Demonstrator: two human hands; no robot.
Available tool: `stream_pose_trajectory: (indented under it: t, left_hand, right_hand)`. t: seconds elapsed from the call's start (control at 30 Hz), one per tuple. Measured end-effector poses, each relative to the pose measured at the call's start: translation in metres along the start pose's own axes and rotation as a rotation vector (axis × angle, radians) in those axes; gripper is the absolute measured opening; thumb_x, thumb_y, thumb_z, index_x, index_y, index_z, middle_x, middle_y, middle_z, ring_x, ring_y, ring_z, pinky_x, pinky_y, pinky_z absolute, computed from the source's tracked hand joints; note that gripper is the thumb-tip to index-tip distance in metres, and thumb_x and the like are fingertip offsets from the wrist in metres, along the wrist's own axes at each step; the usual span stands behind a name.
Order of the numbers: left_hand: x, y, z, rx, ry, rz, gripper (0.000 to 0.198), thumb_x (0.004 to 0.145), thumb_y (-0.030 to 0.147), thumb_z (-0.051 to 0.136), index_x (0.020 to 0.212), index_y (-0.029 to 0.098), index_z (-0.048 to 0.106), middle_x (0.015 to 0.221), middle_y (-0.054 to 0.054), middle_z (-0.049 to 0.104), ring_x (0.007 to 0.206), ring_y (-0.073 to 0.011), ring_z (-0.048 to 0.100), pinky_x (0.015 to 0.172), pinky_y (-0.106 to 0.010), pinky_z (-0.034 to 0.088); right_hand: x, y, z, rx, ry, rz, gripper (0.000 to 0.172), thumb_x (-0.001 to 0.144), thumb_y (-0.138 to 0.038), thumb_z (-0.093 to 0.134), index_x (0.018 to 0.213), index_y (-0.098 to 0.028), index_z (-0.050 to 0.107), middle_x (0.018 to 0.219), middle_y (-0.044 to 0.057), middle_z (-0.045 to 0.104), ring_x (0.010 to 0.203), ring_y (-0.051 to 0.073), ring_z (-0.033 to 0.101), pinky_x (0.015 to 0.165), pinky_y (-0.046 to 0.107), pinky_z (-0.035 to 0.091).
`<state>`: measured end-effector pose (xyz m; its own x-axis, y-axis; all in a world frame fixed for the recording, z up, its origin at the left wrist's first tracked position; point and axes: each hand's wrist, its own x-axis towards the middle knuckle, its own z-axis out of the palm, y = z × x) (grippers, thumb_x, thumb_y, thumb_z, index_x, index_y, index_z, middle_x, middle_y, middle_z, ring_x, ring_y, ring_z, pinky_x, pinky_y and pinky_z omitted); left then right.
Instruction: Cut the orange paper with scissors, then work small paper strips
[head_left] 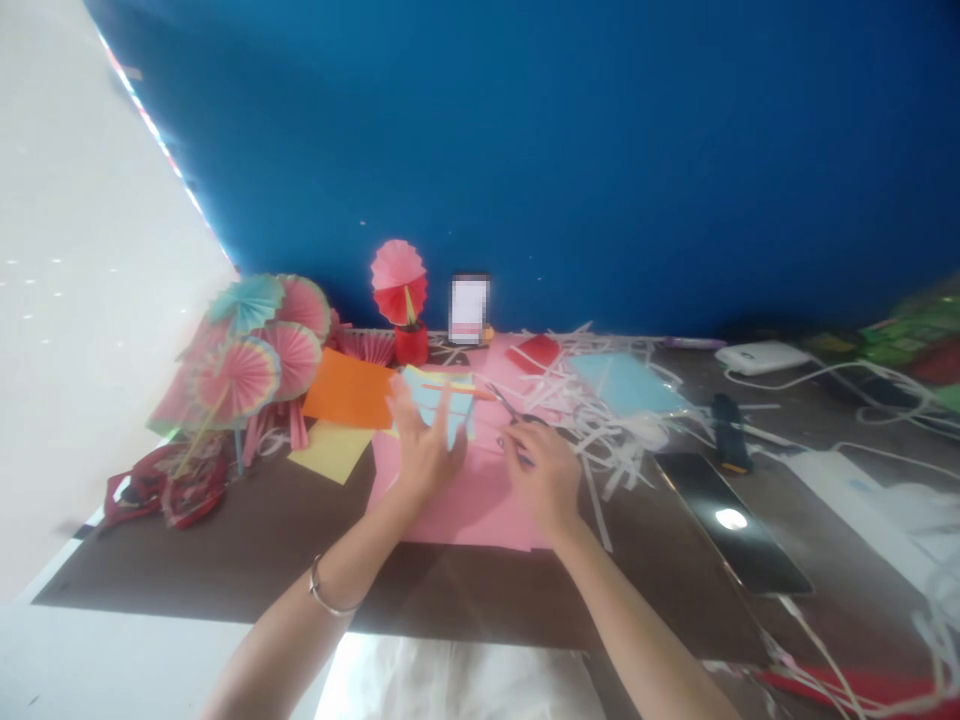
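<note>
My left hand is over the pink paper with its fingers spread, beside a light blue sheet. An orange pencil-like strip lies across the blue sheet. Fingers bent, my right hand is closed over the right part of the pink paper. Dark scissors stick out of it toward the upper left. A bracelet circles my left wrist.
Folded paper fans stand at the left, near orange paper and yellow paper. White paper strips are heaped right of centre. A phone and cables lie at the right; a blue wall rises behind.
</note>
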<state>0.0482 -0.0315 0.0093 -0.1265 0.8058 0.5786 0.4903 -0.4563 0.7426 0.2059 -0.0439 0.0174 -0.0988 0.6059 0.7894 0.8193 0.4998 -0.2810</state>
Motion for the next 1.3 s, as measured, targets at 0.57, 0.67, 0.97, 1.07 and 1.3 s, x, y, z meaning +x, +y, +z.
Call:
stream_pose_trajectory:
  t: [0.57, 0.67, 0.97, 1.07, 1.3]
  left_hand:
    - [0.0, -0.01, 0.004, 0.094, -0.524, 0.145, 0.025, 0.088, 0.025, 0.04, 0.095, 0.021, 0.064, 0.074, -0.005, 0.067, 0.071, -0.0184, 0.06, 0.075, -0.03, 0.043]
    - [-0.002, -0.009, 0.003, 0.084, -0.538, 0.112, 0.029, 0.088, 0.026, 0.038, 0.105, 0.022, 0.061, 0.08, -0.005, 0.068, 0.071, -0.0175, 0.061, 0.068, -0.027, 0.044]
    - [-0.003, -0.012, 0.006, 0.06, -0.448, 0.217, 0.028, 0.086, 0.022, 0.041, 0.103, 0.022, 0.063, 0.099, -0.009, 0.067, 0.088, -0.0212, 0.062, 0.076, -0.031, 0.045]
    - [-0.003, -0.015, 0.007, 0.136, -0.434, 0.255, 0.026, 0.086, 0.021, 0.041, 0.096, 0.022, 0.064, 0.09, -0.008, 0.068, 0.081, -0.0204, 0.062, 0.073, -0.032, 0.044]
    - [-0.004, -0.015, 0.006, 0.246, -0.407, 0.318, 0.02, 0.084, 0.019, 0.043, 0.086, 0.02, 0.063, 0.081, -0.007, 0.067, 0.073, -0.0187, 0.06, 0.067, -0.03, 0.041]
  right_hand:
    - [-0.002, 0.002, 0.001, -0.043, -0.016, -0.073, 0.018, 0.086, -0.022, 0.052, 0.099, -0.018, 0.062, 0.076, 0.004, 0.068, 0.075, 0.017, 0.061, 0.072, 0.029, 0.044]
    - [0.0, 0.003, 0.0, -0.068, -0.004, -0.098, 0.015, 0.085, -0.022, 0.052, 0.096, -0.018, 0.062, 0.077, 0.005, 0.068, 0.076, 0.018, 0.06, 0.074, 0.03, 0.043]
    - [-0.002, 0.001, 0.002, -0.03, -0.05, -0.131, 0.011, 0.083, -0.015, 0.053, 0.079, -0.019, 0.063, 0.077, 0.002, 0.068, 0.074, 0.017, 0.058, 0.072, 0.029, 0.041]
    - [-0.001, -0.001, 0.002, -0.031, -0.056, -0.139, 0.011, 0.082, -0.014, 0.053, 0.079, -0.019, 0.063, 0.076, 0.002, 0.068, 0.074, 0.017, 0.057, 0.072, 0.029, 0.041]
    - [-0.001, 0.0, 0.003, 0.005, -0.109, -0.166, 0.012, 0.084, -0.014, 0.051, 0.079, -0.019, 0.061, 0.074, 0.002, 0.067, 0.071, 0.016, 0.055, 0.071, 0.029, 0.04]
